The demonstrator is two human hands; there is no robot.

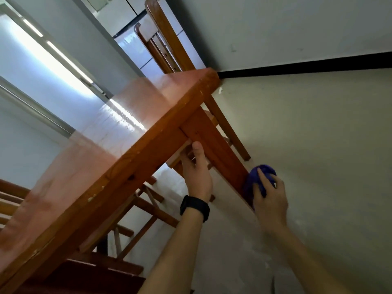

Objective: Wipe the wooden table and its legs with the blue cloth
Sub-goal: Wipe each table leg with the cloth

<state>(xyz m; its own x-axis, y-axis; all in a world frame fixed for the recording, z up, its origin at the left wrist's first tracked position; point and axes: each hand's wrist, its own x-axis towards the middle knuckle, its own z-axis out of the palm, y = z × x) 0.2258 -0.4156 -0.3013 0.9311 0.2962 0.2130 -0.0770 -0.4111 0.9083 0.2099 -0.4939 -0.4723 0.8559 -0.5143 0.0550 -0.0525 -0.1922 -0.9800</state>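
1. Head view, low beside the near corner of the orange-brown wooden table (127, 128): the picture is tilted, so the square wooden leg (214, 145) slants from under the table top at the left down to the pale floor (318, 166) at the right.
2. The crumpled blue cloth (257, 174) is at the leg's lower end, touching its near face just above the floor.
3. The right hand (271, 200) covers the cloth, its fingers (262, 184) curled over the wad and pressing it onto the wood.
4. The left hand (197, 175), with a black wristband (194, 206), grips the leg's top where it meets the rail. Its thumb lies straight along the leg and the other fingers tuck behind, mostly hidden.
5. The stroke probably has to follow the leg's long axis, from the cloth up and left toward the left hand. The right hand is the one placed for it.
6. Two wooden chairs (169, 45) stand at the table's far side, by the wall.
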